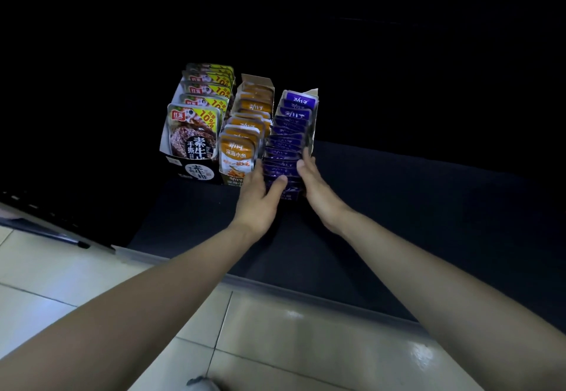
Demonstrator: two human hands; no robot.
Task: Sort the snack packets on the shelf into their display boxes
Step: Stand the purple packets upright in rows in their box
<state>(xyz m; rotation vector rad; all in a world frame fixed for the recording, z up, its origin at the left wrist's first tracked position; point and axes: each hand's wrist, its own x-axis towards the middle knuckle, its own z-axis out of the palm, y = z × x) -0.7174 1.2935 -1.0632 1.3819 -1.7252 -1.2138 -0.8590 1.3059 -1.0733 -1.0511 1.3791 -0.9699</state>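
Both hands are flat and pressing inward, not pinching anything. The left hand (260, 194) has its fingers down the left side of the purple packets (289, 142) with the thumb across the front one, and the right hand (315, 180) lies along the right wall of their box (313, 115). Looks to me like they're squaring up the row so the packets stand tight and don't flop over. That box sits mid-frame, rightmost of three on the dark shelf (413, 206). Just left of it are the orange packets (242, 151) in their own box, then the bigger green-and-black packets (193, 133) further left, all facing forward so the labels read. Pale tiled floor (275, 344) fills the bottom of the frame. Sorting looks nearly done, I'd guess.
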